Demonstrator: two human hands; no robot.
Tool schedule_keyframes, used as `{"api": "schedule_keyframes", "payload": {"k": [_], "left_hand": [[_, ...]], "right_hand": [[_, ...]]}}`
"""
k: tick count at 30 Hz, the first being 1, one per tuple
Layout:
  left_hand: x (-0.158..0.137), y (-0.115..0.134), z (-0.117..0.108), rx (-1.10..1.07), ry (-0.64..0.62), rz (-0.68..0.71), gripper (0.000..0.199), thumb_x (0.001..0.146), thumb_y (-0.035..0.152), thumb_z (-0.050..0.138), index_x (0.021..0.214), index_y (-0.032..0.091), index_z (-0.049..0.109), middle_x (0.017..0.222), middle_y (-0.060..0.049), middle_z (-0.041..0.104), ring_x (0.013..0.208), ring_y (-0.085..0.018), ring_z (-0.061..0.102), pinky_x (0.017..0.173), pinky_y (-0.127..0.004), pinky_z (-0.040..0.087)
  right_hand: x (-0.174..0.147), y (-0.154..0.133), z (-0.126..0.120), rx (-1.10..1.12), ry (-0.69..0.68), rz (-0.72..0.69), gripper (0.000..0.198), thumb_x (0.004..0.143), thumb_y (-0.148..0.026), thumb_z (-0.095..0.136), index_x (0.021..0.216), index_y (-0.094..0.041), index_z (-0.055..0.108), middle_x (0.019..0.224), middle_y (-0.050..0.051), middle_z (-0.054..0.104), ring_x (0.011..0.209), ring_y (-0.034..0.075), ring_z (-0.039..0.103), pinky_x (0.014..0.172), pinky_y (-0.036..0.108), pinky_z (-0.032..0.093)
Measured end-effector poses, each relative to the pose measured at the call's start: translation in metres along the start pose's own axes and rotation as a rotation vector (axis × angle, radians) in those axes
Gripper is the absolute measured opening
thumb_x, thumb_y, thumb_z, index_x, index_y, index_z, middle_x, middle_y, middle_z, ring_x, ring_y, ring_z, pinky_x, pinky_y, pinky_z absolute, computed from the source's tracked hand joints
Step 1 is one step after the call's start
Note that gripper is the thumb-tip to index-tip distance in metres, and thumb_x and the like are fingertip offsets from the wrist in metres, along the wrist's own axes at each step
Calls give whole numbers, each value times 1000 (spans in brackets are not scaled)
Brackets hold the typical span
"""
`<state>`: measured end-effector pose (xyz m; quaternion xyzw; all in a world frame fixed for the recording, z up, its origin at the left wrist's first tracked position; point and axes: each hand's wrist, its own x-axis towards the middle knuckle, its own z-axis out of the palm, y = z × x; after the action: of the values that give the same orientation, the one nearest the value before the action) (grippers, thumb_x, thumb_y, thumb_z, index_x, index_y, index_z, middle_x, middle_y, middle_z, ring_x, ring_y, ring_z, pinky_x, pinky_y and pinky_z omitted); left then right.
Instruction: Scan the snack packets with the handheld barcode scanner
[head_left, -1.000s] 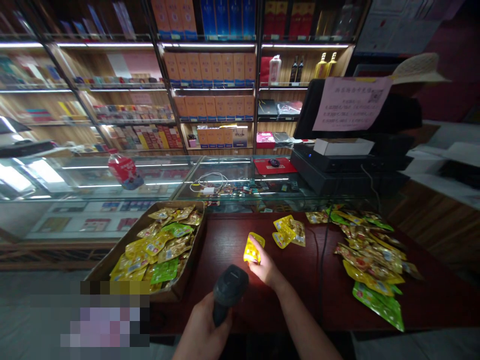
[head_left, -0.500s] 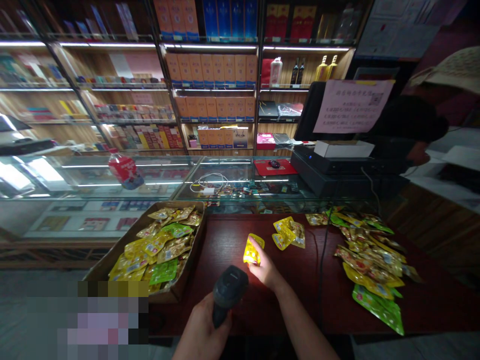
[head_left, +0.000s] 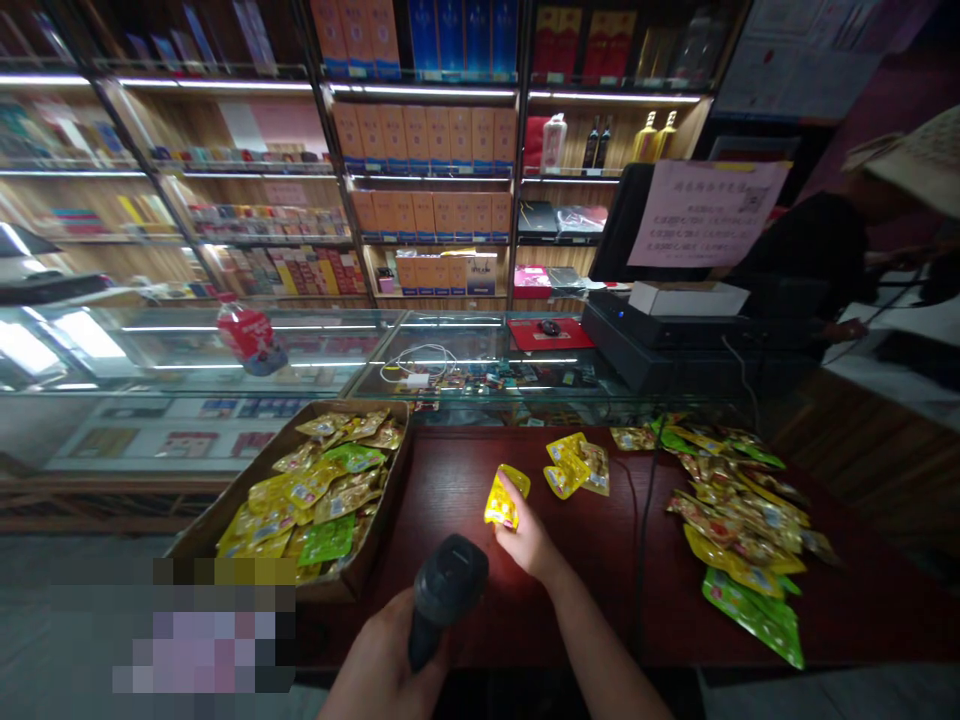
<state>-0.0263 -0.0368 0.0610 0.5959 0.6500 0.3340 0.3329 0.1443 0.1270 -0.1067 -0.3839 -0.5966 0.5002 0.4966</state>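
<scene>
Across a dark red wooden bench (head_left: 442,465), a left hand (head_left: 386,650) grips a black handheld scanner (head_left: 454,580), fingers wrapped about its handle and the scanner's head tilted toward the right hand (head_left: 525,540). That right hand holds a small shiny yellow packet (head_left: 496,500) over the middle of the bench, its index finger stretched along the packet's face and the fingers closed at the lower edge — whether the packet touches the wood, one cannot tell. Just beyond, to the right, lies a small cluster of yellow and gold packets (head_left: 568,467). At left, an open brown cardboard box (head_left: 341,587) brims with yellow, gold and green packets; at right, past a thin black cable (head_left: 646,520), spreads a loose heap of similar packets (head_left: 739,500) (a bright green one (head_left: 754,615) lies nearest the bench's front edge). Behind stand a glass display case (head_left: 360,350) and a black monitor bearing a pink paper sign (head_left: 701,212) — and, far right, a person in a pale hat (head_left: 915,165).
</scene>
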Motion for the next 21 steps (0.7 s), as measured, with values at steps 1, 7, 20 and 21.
{"api": "schedule_keyframes", "payload": {"k": [1,7,20,21], "left_hand": [[1,0,1,-8,11,-5,15,68,15,57,77,16,69,74,-4,72,71,-21,66,70,-24,51],[2,-1,5,-61,21,-27,17,67,17,60,80,15,71,76,-6,73,73,-22,67,70,-26,52],[9,-23,11,51,-26,34,16,69,15,55,77,16,69,71,-3,72,67,-21,64,70,-27,51],[9,-24,11,64,-30,34,16,69,15,55,77,16,68,71,-3,72,67,-21,64,69,-26,51]], "right_hand": [[0,0,1,-15,-2,-11,80,68,-6,57,144,-28,50,138,7,61,129,24,54,113,43,38],[-1,-1,2,-65,-8,-19,79,69,-5,53,143,-30,50,143,6,57,128,24,55,113,45,37],[0,4,1,-44,27,-38,83,66,-3,59,143,-31,51,134,7,63,124,26,58,108,44,44],[1,4,1,-49,25,-36,83,66,-4,59,144,-32,50,134,6,63,124,26,58,107,44,44]]}}
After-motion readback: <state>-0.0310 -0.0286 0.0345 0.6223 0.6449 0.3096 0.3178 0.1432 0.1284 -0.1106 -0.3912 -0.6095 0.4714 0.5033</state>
